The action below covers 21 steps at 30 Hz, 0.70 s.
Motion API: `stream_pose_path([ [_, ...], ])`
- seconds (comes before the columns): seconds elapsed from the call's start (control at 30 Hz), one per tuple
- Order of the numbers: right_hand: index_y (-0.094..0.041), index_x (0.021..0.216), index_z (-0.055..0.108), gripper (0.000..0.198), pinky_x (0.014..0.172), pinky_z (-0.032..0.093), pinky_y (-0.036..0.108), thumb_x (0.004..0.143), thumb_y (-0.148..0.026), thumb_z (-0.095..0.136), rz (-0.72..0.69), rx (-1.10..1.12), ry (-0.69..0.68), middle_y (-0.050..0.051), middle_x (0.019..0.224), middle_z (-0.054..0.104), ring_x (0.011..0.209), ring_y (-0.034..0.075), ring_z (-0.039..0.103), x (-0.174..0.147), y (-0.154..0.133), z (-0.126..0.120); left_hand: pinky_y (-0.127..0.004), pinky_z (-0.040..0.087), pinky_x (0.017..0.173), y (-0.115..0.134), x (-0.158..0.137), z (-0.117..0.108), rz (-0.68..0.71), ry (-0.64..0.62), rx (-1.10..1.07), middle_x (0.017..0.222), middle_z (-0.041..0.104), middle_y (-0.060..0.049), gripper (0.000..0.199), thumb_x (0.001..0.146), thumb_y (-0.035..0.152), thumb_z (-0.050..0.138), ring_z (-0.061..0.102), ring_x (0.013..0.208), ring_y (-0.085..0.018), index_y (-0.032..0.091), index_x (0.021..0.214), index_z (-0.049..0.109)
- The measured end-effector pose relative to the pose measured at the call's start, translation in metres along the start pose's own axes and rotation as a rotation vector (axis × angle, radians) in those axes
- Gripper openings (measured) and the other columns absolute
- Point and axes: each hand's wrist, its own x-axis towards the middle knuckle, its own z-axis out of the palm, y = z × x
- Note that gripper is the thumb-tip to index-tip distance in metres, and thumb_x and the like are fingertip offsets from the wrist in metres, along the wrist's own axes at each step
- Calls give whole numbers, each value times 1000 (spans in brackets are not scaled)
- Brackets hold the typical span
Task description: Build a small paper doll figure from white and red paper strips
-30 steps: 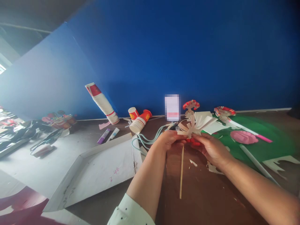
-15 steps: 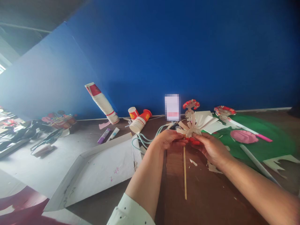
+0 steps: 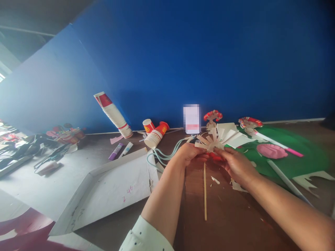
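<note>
Both hands are on a paper cup cut into strips [image 3: 215, 142], its pale strips fanned outward and away from me. My left hand [image 3: 192, 154] pinches its left side near the centre. On the opposite side, my right hand [image 3: 234, 162] grips it with the thumb on top. Red shows beneath the fingers, partly hidden. A thin wooden stick [image 3: 205, 193] runs toward me below the hands; its upper end is hidden, and I cannot tell whether it joins the cup. Behind stands a cut cup with red curled strips [image 3: 213, 115], with a similar one [image 3: 250, 124] further right.
To the left lie a shallow white box lid [image 3: 112, 188], glue sticks [image 3: 115, 151], stacked paper cups [image 3: 113, 113] and pale cables [image 3: 167, 153]. A phone-like white rectangle [image 3: 192, 118] leans on the blue wall. Green paper [image 3: 295, 139] holds a pink disc [image 3: 271, 151] and a pink-tipped marker [image 3: 280, 144].
Both hands still hold the cut cup in nearly the same spot. The whole view has shifted very slightly, and the fanned strips sit a little further left.
</note>
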Motion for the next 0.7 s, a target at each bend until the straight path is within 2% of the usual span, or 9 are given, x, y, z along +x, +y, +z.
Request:
stream_pose_path([
  [0.2, -24, 74, 75, 8, 57, 57, 25, 69, -27, 81, -13, -12, -12, 2, 76, 77, 65, 17, 69, 2, 3, -2, -23, 54, 59, -1, 2, 0, 11, 28, 44, 70, 69, -6, 7, 74, 7, 77, 64, 60, -12, 9, 77, 71],
  [0.47, -21, 81, 77, 12, 58, 58, 24, 70, -24, 80, 8, -11, -24, 5, 79, 78, 67, 18, 71, 0, 0, 0, -20, 51, 57, 1, 2, -1, -72, 24, 28, 65, 65, -3, 11, 71, 9, 80, 59, 56, -9, 9, 74, 70],
  [0.7, -21, 76, 79, 4, 56, 57, 21, 73, -19, 76, 29, 11, -11, 5, 73, 77, 63, 15, 70, -3, -2, 3, -19, 47, 55, -2, 2, -2, -71, 5, 9, 62, 63, -1, 12, 73, 10, 80, 54, 52, -6, 10, 76, 69],
])
